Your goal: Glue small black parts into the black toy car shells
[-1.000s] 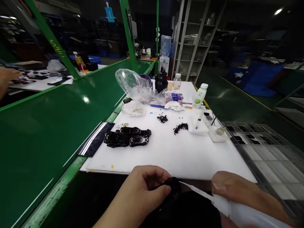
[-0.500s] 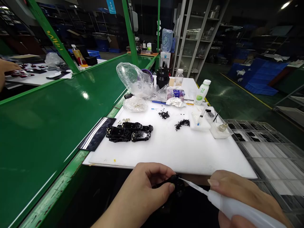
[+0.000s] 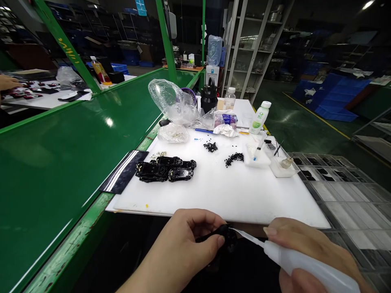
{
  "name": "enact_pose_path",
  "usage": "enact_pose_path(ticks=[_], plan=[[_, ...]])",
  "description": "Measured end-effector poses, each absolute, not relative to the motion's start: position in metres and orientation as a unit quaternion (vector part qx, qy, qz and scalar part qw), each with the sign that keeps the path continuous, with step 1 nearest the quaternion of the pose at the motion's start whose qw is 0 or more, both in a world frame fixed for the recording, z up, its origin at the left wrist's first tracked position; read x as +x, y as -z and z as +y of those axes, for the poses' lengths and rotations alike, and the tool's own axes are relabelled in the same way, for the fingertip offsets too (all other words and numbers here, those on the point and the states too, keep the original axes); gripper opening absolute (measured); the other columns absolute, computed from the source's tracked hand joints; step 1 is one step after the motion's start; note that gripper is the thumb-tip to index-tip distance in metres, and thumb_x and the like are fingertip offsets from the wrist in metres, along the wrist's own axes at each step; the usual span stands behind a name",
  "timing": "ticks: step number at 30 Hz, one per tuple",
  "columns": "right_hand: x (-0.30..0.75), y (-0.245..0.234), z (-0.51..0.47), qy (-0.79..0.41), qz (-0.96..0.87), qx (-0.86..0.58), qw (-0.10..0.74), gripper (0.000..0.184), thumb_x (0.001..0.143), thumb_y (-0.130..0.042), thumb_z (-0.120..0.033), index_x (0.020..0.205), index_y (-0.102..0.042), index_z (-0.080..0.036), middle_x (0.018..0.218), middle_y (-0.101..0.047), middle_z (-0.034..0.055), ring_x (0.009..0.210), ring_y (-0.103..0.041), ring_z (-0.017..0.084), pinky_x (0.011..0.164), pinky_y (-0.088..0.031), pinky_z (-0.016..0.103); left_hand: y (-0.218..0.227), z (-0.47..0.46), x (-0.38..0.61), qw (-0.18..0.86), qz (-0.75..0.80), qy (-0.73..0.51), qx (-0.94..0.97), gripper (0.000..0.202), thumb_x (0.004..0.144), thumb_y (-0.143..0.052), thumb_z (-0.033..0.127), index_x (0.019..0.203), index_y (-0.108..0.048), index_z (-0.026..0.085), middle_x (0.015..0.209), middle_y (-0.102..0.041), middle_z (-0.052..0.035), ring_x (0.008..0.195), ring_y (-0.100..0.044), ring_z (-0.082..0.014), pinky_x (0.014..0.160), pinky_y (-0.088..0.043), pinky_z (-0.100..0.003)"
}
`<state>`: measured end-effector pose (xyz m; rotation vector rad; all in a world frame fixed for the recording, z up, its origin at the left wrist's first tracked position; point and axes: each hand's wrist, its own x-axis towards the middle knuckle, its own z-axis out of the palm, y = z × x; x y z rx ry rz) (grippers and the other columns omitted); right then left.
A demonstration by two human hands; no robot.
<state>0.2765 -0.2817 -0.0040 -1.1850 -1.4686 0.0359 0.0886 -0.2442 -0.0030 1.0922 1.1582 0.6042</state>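
Note:
Below the front edge of the white board (image 3: 201,199), my left hand (image 3: 186,244) pinches a black toy car body (image 3: 227,236) between thumb and fingers. My right hand (image 3: 314,248) is wrapped round a white squeeze bottle (image 3: 293,260) with a thin nozzle. The nozzle's tip points left and meets, or nearly meets, the end of the car body; I cannot tell which. Several similar black car bodies (image 3: 166,169) lie grouped at the board's left. Two heaps of tiny black parts (image 3: 234,159) lie near its middle.
A clear tray (image 3: 282,167) with a small jar and tools stands at the board's right. Behind are plastic bags (image 3: 174,103), a black flask (image 3: 209,97) and a white-green bottle (image 3: 260,118). A green conveyor (image 3: 76,134) runs along the left. A co-worker's hand (image 3: 9,82) shows far left.
The squeeze bottle and my right hand have shifted very slightly left, with the nozzle still at the car body. My left hand stays nearly still. At far left the co-worker's hand has moved.

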Motion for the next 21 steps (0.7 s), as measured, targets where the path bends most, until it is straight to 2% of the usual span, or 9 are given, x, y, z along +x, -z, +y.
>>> enact_pose_path(ticks=[6, 14, 18, 21], plan=[[0.2774, 0.0039, -0.2811, -0.023, -0.627, -0.507, 0.591, 0.025, 0.096, -0.051, -0.045, 0.093, -0.069, -0.027, 0.084, -0.069, 0.0009, 0.082, -0.064, 0.02, 0.072, -0.047, 0.033, 0.0051, -0.2441, 0.0897, 0.654, 0.509, -0.261, 0.495, 0.012, 0.079, -0.065, 0.024, 0.087, -0.072, 0.018, 0.083, -0.074, -0.0034, 0.072, -0.066, -0.0168, 0.062, -0.049, -0.024], [0.2829, 0.0089, -0.2814, -0.013, -0.636, -0.511, 0.578, 0.026, 0.094, -0.051, -0.047, 0.095, -0.069, -0.029, 0.075, -0.07, 0.0016, 0.076, -0.066, 0.023, 0.061, -0.049, 0.033, 0.0051, -0.2437, 0.0909, 0.653, 0.511, -0.254, 0.498, 0.013, 0.08, -0.066, 0.025, 0.089, -0.072, 0.018, 0.083, -0.074, -0.003, 0.072, -0.065, -0.0167, 0.061, -0.047, -0.023], [0.2783, 0.0091, -0.2808, -0.015, -0.621, -0.517, 0.589, 0.027, 0.094, -0.051, -0.048, 0.092, -0.069, -0.029, 0.077, -0.069, 0.0022, 0.074, -0.064, 0.023, 0.058, -0.048, 0.033, 0.0043, -0.2421, 0.0902, 0.653, 0.514, -0.249, 0.498, 0.012, 0.08, -0.066, 0.025, 0.089, -0.071, 0.018, 0.081, -0.073, -0.0024, 0.07, -0.064, -0.0156, 0.06, -0.046, -0.023], [0.2746, 0.0072, -0.2802, -0.017, -0.609, -0.518, 0.601, 0.026, 0.094, -0.052, -0.047, 0.091, -0.07, -0.027, 0.079, -0.069, 0.0017, 0.077, -0.064, 0.021, 0.063, -0.048, 0.034, 0.0045, -0.2424, 0.0883, 0.654, 0.514, -0.251, 0.495, 0.012, 0.08, -0.066, 0.025, 0.09, -0.071, 0.019, 0.08, -0.073, -0.0016, 0.068, -0.064, -0.0145, 0.059, -0.046, -0.022]])
